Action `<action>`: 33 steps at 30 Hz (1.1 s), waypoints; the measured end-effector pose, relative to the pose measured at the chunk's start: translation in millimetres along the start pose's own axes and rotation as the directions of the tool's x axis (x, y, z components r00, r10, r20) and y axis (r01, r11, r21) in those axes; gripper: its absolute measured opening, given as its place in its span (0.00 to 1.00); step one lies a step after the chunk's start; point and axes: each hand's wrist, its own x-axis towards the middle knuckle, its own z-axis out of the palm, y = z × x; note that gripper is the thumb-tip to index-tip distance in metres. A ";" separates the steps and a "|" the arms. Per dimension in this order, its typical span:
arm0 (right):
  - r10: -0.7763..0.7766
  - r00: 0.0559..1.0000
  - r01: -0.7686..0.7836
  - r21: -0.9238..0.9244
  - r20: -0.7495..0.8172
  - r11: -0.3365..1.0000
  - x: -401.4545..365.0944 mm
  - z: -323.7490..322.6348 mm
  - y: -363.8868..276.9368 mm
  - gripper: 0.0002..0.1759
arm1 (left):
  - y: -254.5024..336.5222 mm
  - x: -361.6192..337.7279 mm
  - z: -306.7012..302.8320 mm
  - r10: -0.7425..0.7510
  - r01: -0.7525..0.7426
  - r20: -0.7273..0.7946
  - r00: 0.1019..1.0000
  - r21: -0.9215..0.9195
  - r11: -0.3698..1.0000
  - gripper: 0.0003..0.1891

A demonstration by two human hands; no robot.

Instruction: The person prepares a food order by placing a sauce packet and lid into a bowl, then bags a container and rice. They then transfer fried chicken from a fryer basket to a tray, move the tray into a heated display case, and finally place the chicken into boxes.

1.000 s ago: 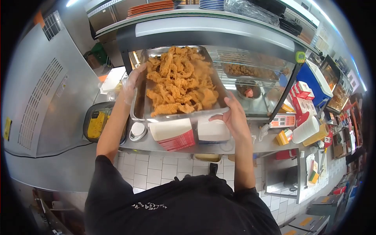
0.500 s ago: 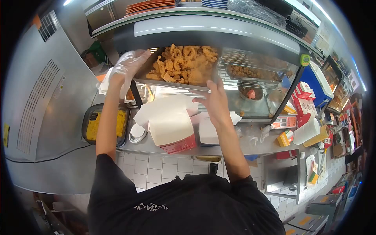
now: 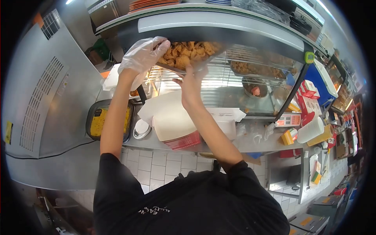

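Observation:
A metal tray (image 3: 170, 69) of fried chicken pieces (image 3: 188, 54) is partly inside the glass display cabinet, above its wire rack, its far side hidden under the cabinet's top frame. My left hand (image 3: 143, 55), in a clear plastic glove, grips the tray's left end. Bare, my right hand (image 3: 191, 87) holds the tray's near edge, with the thumb apart. Below the hands, on the counter, stands an open paper box (image 3: 176, 127) with red sides. My right forearm passes in front of a second white box (image 3: 227, 128).
To the left are a black container of yellow food (image 3: 107, 121) and a small round white scale (image 3: 141, 129). Inside the cabinet, a tray of brown pieces (image 3: 256, 70) and a bowl (image 3: 254, 88) sit to the right. Paper cups (image 3: 309, 131) lie farther right.
The tray has moved deeper under the cabinet's top frame, so less of the chicken shows. My right hand has shifted left along with it; my left hand has moved up and right.

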 end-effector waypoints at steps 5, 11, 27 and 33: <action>-0.050 0.998 0.048 -0.039 -0.050 0.998 39.8 20.6 38.6 0.43 | -7.6 -15.0 29.5 -0.090 0.089 -0.003 0.996 0.152 0.984 0.37; -0.003 0.998 0.016 -0.220 0.056 0.975 67.3 32.1 73.5 0.54 | -34.5 3.1 59.5 -0.160 0.142 0.137 0.977 0.133 0.981 0.29; 0.345 0.736 0.006 -0.516 0.582 0.857 52.9 -38.5 15.9 0.26 | -176.3 122.6 145.2 0.131 -0.070 -0.016 0.991 0.777 0.626 0.25; 0.090 0.849 0.250 -0.546 0.521 0.799 -24.4 -162.8 -53.4 0.14 | -58.0 103.0 109.4 -0.152 0.144 0.066 0.986 0.119 0.982 0.40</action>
